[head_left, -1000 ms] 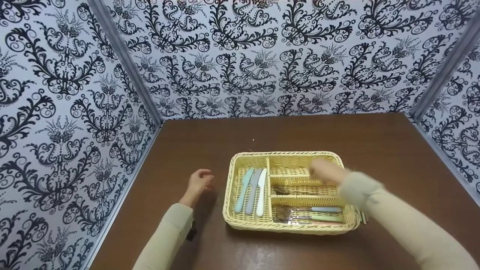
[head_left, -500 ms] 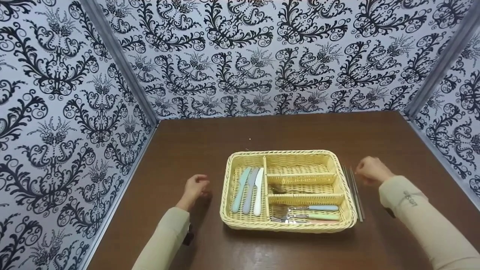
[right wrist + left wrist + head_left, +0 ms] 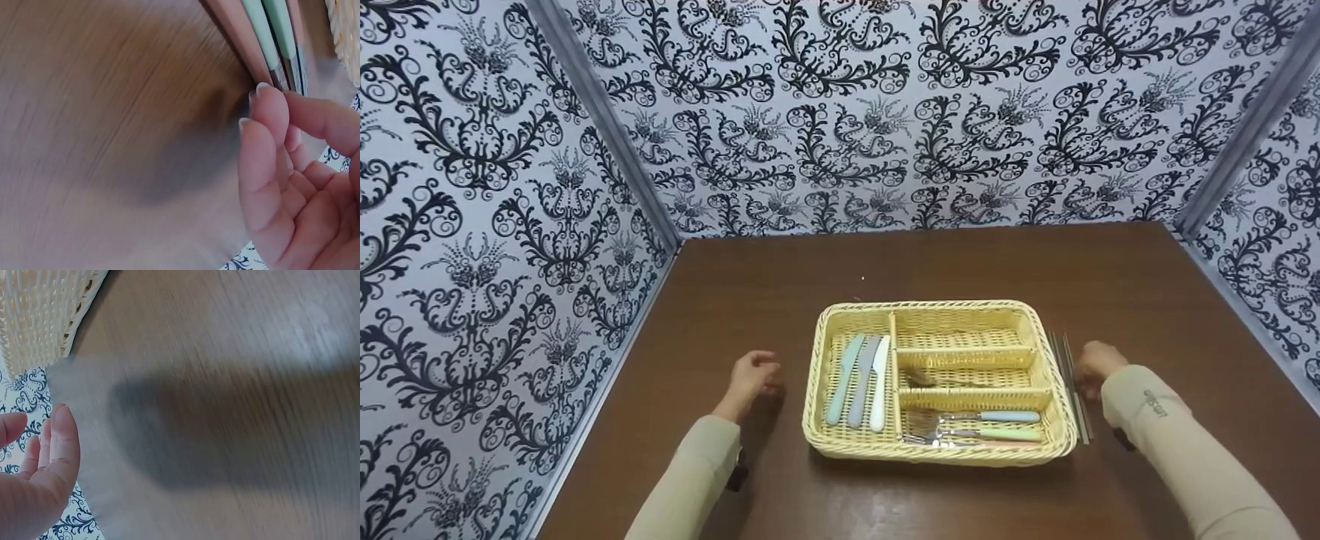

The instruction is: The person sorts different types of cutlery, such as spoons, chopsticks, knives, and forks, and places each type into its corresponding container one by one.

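- We see the right hand (image 3: 1101,364) just beyond the basket's right side, with its fingertips at the chopsticks (image 3: 1081,420).
- Its grip is bent in, forefinger and thumb tips drawn together at the sticks; we cannot tell whether they pinch one.
- The chopsticks lie side by side on the worktop (image 3: 945,499), just beside the basket and running along its right edge. From the right wrist we make out pink and green handles that give way to metal.
- The left hand (image 3: 754,375) is off to the basket's left, near it but apart. Its grip is relaxed, thumb and fingers apart, and we see a shadow on the worktop beside it.
- Between the hands is the wicker basket (image 3: 930,451), split into one long left compartment and three stacked on the right.
- In the left one we find three knives (image 3: 859,382), green, grey and white, handles toward us.
- The nearest right compartment has forks (image 3: 1009,434) with blue, green and pink handles pointing right. In the middle one we see something dark (image 3: 916,377), too blurred to name.
- Behind the worktop stands a patterned wall (image 3: 847,150).
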Tool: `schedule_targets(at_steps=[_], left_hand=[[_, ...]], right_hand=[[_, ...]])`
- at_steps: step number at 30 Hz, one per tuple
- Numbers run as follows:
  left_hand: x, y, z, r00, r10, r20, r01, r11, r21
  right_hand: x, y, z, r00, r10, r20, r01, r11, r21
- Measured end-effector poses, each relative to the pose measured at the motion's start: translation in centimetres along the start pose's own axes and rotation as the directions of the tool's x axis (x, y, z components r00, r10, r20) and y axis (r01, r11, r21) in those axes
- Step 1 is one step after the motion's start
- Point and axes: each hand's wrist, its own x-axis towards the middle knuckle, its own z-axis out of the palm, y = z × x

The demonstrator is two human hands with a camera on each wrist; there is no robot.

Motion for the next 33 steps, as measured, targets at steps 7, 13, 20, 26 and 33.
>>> schedule_targets(at_steps=[7,13,20,26,33], left_hand=[[-0.2,0.3,0.2,1.000,0.005,0.003,-0.005,1.000,0.014],[-0.4,0.4,0.1,1.000,0.005,-0.007,-0.005,1.000,0.026],[-0.2,1.9,0.2,0.999,0.042,-0.021,-0.040,0.996,0.083],[-0.8,5.0,1.4,0.943,0.321,-0.082,-0.294,0.925,0.242],[-3.6,8.5,6.5,0.567,0.814,0.128,-0.783,0.483,0.392]], right_hand=[[-0.1,0.3,0.2,0.998,0.047,-0.035,-0.049,0.998,-0.041],[0.2,0.8,0.7,0.995,0.062,-0.072,-0.065,0.997,-0.033],[-0.6,0.9,-0.7,0.992,-0.023,-0.121,0.020,0.999,-0.025],[-2.7,-2.9,-4.2,0.950,-0.218,-0.226,0.184,0.970,-0.161],[-5.8,-10.2,-4.5,0.824,-0.496,-0.273,0.399,0.851,-0.342]])
